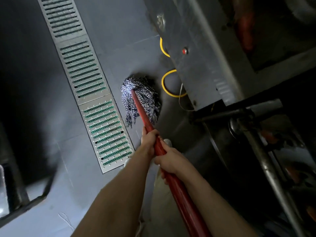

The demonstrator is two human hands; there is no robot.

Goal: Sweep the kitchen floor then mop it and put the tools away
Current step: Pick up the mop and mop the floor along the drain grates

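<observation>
Red-handled string mop (142, 100), one only, lies with its blue-and-white twisted cotton head spread flat on the grey kitchen floor (119, 31), at about 12 o'clock from the hands and near the middle of the view. The head sits between the perforated steel drain grating (85, 69) at its 9 o'clock and the grey metal appliance cabinet (205, 65) at its 3 o'clock, apart from both.

Two hands are on the one handle. The left hand (149, 142) has its grip clamped round the shaft lower down, nearer the head; the right hand (168, 162) has its grip clamped round the shaft just behind it, the two almost touching.

Handling, as a judgement: the shaft looks stiff and smooth, so it could turn or slip in a damp palm; the strands are soft and limp, and if wet they probably weigh and drag. Spreading the hands further apart along the shaft would likely give more leverage than the close hold shown.

Count: three grating panels in a row, each with a column of slots showing green beneath. Two loops of yellow hose or cable (171, 82) show at the cabinet's foot, at 2 o'clock from the mop head; strands could snag there. One red button (184, 50) marks the cabinet face. One pale shoe tip (167, 141) shows beside the handle.
</observation>
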